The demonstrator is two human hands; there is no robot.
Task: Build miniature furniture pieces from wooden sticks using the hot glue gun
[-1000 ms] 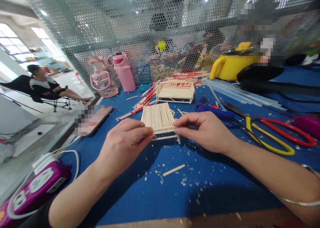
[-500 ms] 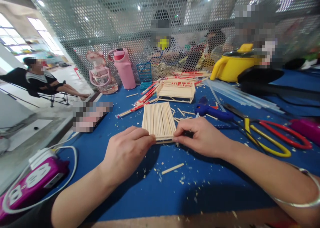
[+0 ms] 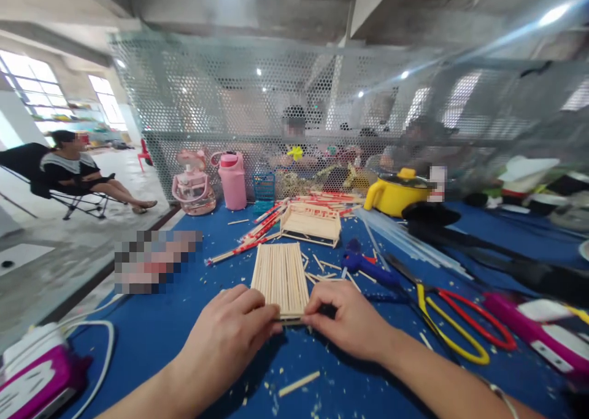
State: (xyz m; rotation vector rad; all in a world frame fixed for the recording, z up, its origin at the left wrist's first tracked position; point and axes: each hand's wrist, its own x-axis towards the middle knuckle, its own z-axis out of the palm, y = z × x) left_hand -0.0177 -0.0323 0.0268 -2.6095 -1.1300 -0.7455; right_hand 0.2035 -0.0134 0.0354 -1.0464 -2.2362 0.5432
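pale wood: the slatted panel (image 3: 280, 275) that i hold by its near edge is built of sticks laid side by side. the thumb and fingers of my left hand (image 3: 230, 327) are clamped on its near left corner; the thumb and forefinger of my right hand (image 3: 347, 321) are pinched on its near right corner. the near edge lies between my hands, and the slats run away from me over the blue tabletop (image 3: 156, 327); whether the underside rests on that surface, i cannot tell. nearer to me, one loose stick (image 3: 299, 384) lies on the tabletop. just right of the panel lie short cut sticks (image 3: 331, 265), then a blue glue gun (image 3: 375, 272) and a pair of scissors (image 3: 422, 296) with one red and one yellow handle. beyond the panel stands a small bench-like stick frame (image 3: 310, 224), with red-wrapped sticks (image 3: 271, 221) to its left and behind it. farther right, translucent rods (image 3: 414, 242) lie in front of a yellow pot (image 3: 398, 199). along the back, from left to right, stand a clear pink bottle (image 3: 196, 201), an opaque pink bottle (image 3: 233, 183) and a small blue rack (image 3: 264, 187), all before a perforated metal screen (image 3: 221, 106). at far left, beyond the tabletop, a person (image 3: 73, 170) sits back in a black folding chair (image 3: 18, 164).
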